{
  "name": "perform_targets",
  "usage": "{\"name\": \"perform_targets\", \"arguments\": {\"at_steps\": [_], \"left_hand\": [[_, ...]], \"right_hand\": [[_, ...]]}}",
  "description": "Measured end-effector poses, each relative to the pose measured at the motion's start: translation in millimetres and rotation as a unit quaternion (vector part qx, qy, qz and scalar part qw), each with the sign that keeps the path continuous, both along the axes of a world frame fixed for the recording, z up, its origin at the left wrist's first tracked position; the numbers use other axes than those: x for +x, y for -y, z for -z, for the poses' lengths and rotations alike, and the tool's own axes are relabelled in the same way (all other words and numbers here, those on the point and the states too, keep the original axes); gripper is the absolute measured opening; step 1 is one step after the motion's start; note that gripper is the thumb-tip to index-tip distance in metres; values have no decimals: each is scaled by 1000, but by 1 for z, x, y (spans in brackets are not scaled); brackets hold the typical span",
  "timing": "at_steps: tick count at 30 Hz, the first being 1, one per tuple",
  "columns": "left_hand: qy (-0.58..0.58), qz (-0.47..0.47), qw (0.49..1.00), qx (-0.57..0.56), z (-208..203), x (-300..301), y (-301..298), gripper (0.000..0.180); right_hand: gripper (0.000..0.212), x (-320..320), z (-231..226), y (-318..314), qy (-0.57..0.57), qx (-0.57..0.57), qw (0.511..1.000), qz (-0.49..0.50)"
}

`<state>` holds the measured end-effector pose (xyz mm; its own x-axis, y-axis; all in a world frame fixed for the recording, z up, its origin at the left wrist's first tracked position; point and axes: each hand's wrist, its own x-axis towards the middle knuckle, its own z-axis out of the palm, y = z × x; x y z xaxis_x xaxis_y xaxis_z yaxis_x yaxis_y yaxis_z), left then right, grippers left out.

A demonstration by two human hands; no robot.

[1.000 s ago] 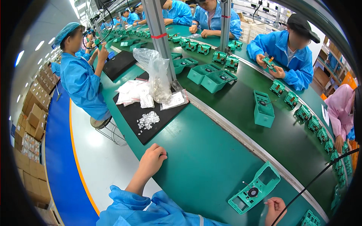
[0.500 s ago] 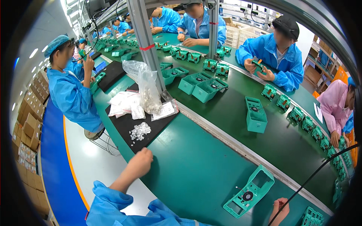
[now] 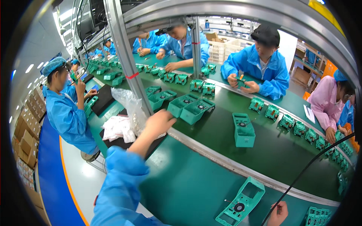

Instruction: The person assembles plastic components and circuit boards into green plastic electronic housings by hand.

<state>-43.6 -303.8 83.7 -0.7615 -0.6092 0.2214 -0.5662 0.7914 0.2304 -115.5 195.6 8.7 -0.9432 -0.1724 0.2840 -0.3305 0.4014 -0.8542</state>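
My left hand (image 3: 160, 122), blurred by motion, reaches over the black mat beside the clear plastic bag (image 3: 132, 109). Its fingers are stretched toward the green plastic housings (image 3: 196, 113) on the belt, with nothing visible in them. At the lower right, my right hand (image 3: 278, 214) has its fingers curled in; whatever they may hold is hidden. Left of it lies a green housing (image 3: 247, 192) with a round black speaker-like part (image 3: 239, 207), on the green worktop (image 3: 181, 177), apart from the hand.
A metal post (image 3: 130, 64) rises beside the bag. White packets (image 3: 118, 128) lie on the mat. A metal rail (image 3: 226, 165) separates worktop and belt. A black cable (image 3: 301, 180) crosses in front at right. Small green assemblies (image 3: 286, 121) line the belt; co-workers (image 3: 260, 64) sit opposite.
My left hand has moved up and right, from beside the small clear pieces on the mat to near the bag and post. My right hand stays near the housing. The view has shifted.
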Motion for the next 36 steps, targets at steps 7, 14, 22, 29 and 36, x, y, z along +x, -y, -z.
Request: {"name": "perform_targets", "arguments": {"at_steps": [7,14,22,29,36], "left_hand": [[59,-91,994,-6,52,-122,51,25],[116,-13,990,-76,23,-77,52,19],[124,520,719,-443,-19,21,-2,18],[63,663,626,-406,8,7,-12,19],[50,556,783,-273,-14,-56,-74,29]], "right_hand": [[7,6,4,1,-45,20,999,-5],[7,-1,9,-7,11,0,1000,-19],[12,1,19,-9,23,-62,998,-19],[9,2,8,6,-68,-102,992,-6],[8,7,7,4,-50,-125,991,0]]}}
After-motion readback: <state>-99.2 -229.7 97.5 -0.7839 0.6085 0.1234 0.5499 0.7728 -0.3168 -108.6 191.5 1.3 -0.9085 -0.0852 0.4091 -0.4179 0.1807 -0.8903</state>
